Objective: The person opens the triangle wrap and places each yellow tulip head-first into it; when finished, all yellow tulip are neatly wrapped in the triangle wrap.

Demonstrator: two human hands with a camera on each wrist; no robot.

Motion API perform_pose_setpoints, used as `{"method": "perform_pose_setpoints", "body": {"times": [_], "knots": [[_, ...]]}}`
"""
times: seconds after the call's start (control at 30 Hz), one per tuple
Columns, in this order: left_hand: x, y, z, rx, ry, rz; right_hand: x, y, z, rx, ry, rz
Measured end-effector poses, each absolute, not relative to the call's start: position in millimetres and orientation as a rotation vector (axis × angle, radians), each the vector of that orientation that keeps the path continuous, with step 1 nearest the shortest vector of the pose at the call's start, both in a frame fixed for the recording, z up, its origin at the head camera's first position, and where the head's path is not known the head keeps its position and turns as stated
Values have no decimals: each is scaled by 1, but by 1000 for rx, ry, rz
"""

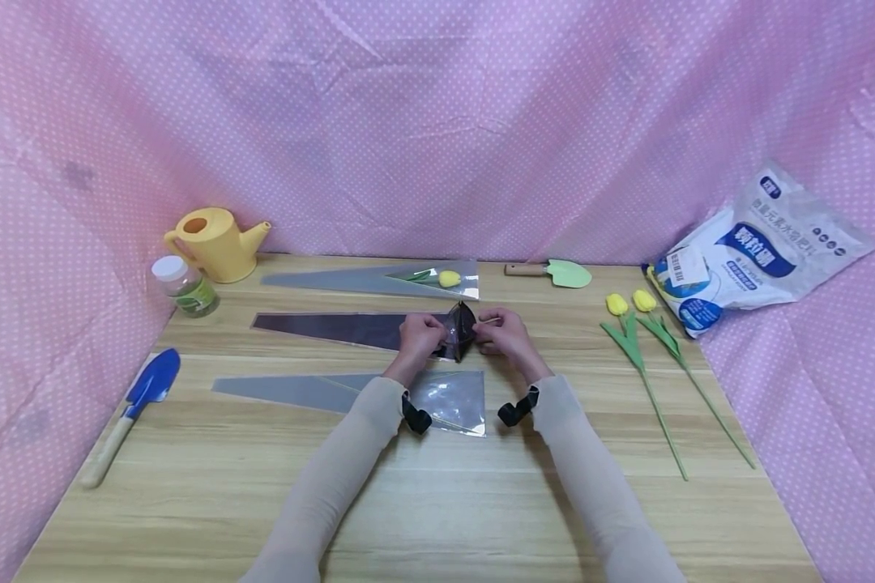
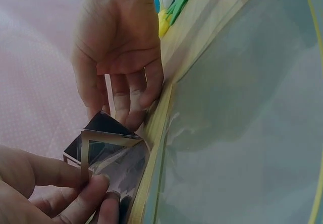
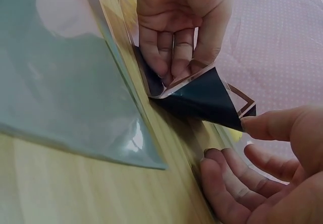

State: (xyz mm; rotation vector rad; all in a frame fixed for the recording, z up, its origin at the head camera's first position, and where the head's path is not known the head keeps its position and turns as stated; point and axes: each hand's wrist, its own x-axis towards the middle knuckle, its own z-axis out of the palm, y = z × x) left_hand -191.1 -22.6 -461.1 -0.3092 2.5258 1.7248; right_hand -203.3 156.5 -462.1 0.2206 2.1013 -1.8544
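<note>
A long, tapered dark plastic flower sleeve (image 1: 328, 325) lies across the middle of the table, its wide right end lifted and spread apart. My left hand (image 1: 419, 336) pinches one layer near that mouth between thumb and fingers, as the left wrist view shows up close. At the other side of the mouth, a fingertip of my right hand (image 1: 509, 332) touches a corner of the dark film (image 3: 202, 95); its other fingers are loosely bent and hold nothing. Nearer me lies a clear sleeve (image 1: 448, 401), flat under my left forearm.
Behind lies another clear sleeve (image 1: 321, 280) holding a yellow tulip (image 1: 449, 279). A green trowel (image 1: 569, 274), two tulips (image 1: 630, 348) and a white bag (image 1: 751, 251) are right; a watering can (image 1: 222, 251), jar (image 1: 193, 291) and blue trowel (image 1: 153, 379) are left.
</note>
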Motion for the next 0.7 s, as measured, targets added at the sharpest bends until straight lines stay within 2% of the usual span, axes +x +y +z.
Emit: {"method": "perform_pose_setpoints", "body": {"times": [0.7], "knots": [[-193, -18, -466, -419, 2621, 1498, -201, 159, -453, 157, 2142, -1785]]}}
